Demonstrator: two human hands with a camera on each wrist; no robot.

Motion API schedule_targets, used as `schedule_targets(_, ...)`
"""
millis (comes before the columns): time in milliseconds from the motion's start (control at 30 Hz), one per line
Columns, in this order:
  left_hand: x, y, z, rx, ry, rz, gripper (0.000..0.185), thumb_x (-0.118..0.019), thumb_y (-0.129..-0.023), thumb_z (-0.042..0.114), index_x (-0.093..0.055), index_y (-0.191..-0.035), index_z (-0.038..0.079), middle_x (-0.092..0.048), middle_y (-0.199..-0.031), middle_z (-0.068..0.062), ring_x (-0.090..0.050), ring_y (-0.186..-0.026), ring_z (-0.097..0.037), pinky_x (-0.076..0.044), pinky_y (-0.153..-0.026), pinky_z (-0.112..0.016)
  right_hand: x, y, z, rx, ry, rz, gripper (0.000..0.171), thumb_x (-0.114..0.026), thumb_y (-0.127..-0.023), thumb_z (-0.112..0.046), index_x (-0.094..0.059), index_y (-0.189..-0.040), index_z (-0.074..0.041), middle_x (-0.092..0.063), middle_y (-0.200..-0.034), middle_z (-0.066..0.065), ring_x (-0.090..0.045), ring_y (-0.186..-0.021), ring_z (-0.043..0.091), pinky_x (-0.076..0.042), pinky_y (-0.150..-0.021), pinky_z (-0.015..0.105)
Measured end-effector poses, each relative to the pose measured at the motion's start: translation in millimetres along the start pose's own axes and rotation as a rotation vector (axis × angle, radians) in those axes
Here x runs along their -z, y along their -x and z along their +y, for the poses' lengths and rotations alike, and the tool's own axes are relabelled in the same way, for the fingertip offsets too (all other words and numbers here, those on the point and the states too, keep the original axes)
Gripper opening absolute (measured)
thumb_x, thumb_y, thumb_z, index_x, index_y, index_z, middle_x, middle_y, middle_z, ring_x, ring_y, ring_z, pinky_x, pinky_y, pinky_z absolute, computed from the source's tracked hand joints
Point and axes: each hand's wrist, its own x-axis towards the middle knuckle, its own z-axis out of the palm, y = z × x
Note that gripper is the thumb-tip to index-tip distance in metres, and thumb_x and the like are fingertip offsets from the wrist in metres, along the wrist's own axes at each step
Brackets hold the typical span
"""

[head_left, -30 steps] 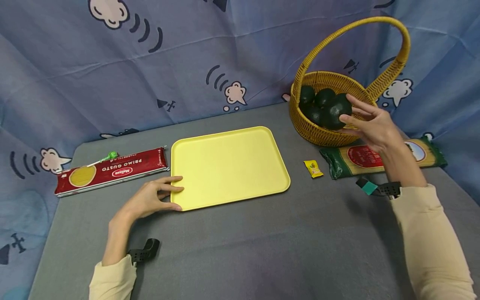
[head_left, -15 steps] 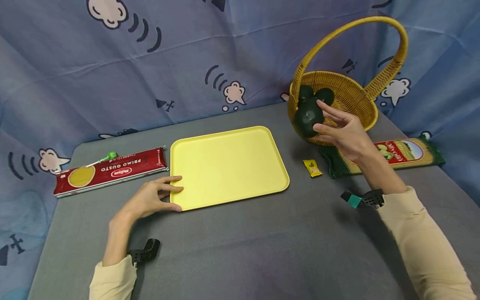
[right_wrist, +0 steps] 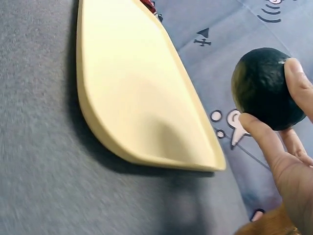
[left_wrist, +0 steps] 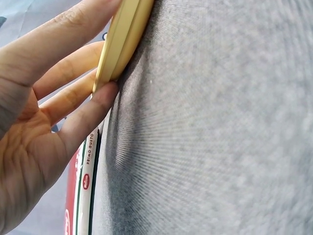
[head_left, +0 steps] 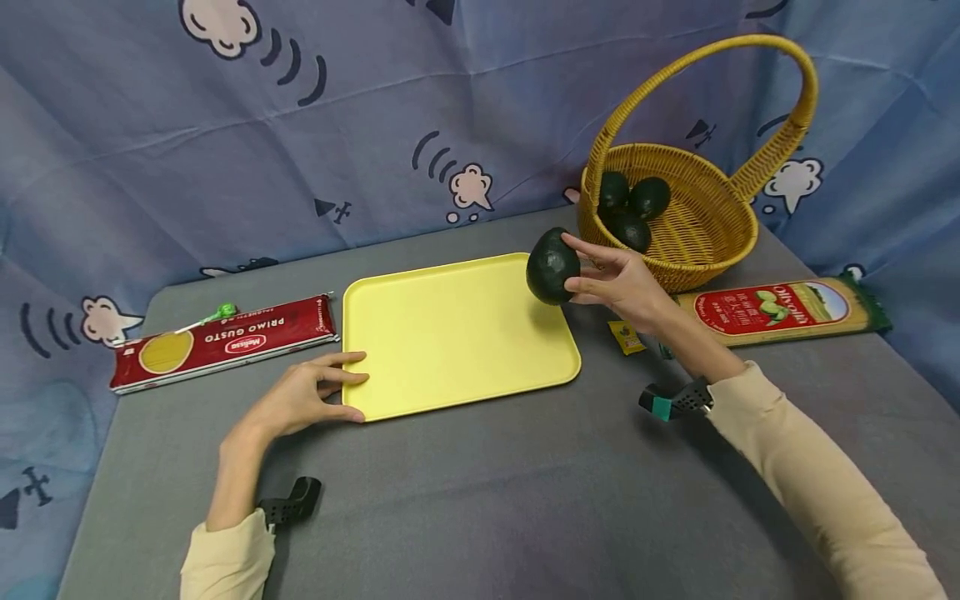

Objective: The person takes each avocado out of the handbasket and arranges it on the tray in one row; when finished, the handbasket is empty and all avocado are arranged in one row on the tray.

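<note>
My right hand (head_left: 618,283) grips a dark green avocado (head_left: 552,267) between thumb and fingers. The avocado is held up over the far right corner of the yellow tray (head_left: 442,342), and in the right wrist view the avocado (right_wrist: 266,88) shows clear above the tray's surface. At the tray's near left corner, my left hand (head_left: 303,396) holds the rim. Close up in the left wrist view, thumb and fingers pinch the tray edge (left_wrist: 124,39) from both sides. Three more avocados (head_left: 649,198) lie in the wicker basket (head_left: 690,279) at the back right.
A red spaghetti pack (head_left: 225,342) lies left of the tray, with a green lollipop (head_left: 225,311) along its far edge. Right of the tray are a small yellow packet (head_left: 624,337), partly behind my right hand, and a green-ended pasta pack (head_left: 780,312). A printed curtain (head_left: 420,108) hangs behind.
My right hand has lifted the avocado out of the basket and carried it left to the tray's far right corner. The left hand has stayed at the tray's rim.
</note>
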Motion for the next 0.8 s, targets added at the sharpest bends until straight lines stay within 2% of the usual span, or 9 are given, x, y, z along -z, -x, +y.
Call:
schedule_targets(100, -0.6, -0.6, -1.5, -0.005, 0.025, -0.012, 0.058, -0.085, -0.072, 0.025, -0.066, -0.121, 0.001, -0.046, -0.144, -0.012, -0.039, -0.134, -0.033, -0.047, -0.097, -0.039, -6.2, -4.7, 8.1, -0.034, -0.003, -0.031, 0.062, -0.064, -0.089, 0.002, -0.044, -0.145, -0.016, -0.027, -0.148, 0.02, -0.064, -0.106, 0.014, -0.057, -0.083, 0.033)
schedule_targets(267, -1.5, -1.6, -3.3, -0.011, 0.055, -0.024, 0.058, -0.085, -0.071, 0.02, -0.065, -0.122, -0.002, -0.044, -0.144, -0.014, -0.037, -0.135, -0.034, -0.047, -0.097, -0.038, -15.5, -13.2, 19.6, -0.08, -0.037, -0.089, 0.063, -0.062, -0.09, 0.005, -0.04, -0.147, -0.013, -0.031, -0.151, 0.02, -0.065, -0.104, 0.015, -0.056, -0.086, 0.039)
schedule_targets(500, -2.3, -3.0, -2.9, -0.002, 0.046, -0.015, 0.058, -0.086, -0.07, 0.019, -0.066, -0.121, -0.002, -0.045, -0.144, -0.014, -0.037, -0.135, -0.033, -0.047, -0.097, -0.037, -31.7, -28.3, 27.8, -0.142, -0.047, -0.13, 0.063, -0.062, -0.09, 0.006, -0.038, -0.147, -0.006, -0.039, -0.142, 0.017, -0.064, -0.101, 0.014, -0.057, -0.082, 0.038)
schedule_targets(667, -2.5, -3.8, -2.8, 0.004, 0.046, -0.014, 0.058, -0.086, -0.07, 0.018, -0.066, -0.12, -0.002, -0.045, -0.144, -0.014, -0.038, -0.134, -0.033, -0.047, -0.097, -0.036, -42.4, -39.7, 31.3, -0.213, -0.048, -0.142, 0.06, -0.062, -0.09, 0.004, -0.043, -0.145, -0.011, -0.038, -0.142, 0.017, -0.062, -0.102, 0.019, -0.057, -0.083, 0.04)
schedule_targets(800, -2.1, -3.3, -3.0, 0.009, 0.039, -0.008, 0.058, -0.086, -0.07, 0.018, -0.066, -0.12, -0.002, -0.045, -0.144, -0.014, -0.039, -0.134, -0.033, -0.048, -0.096, -0.036, -50.6, -49.8, 33.2, -0.223, -0.075, -0.165, 0.061, -0.061, -0.091, 0.005, -0.042, -0.146, -0.012, -0.035, -0.145, 0.02, -0.061, -0.105, 0.024, -0.055, -0.086, 0.044)
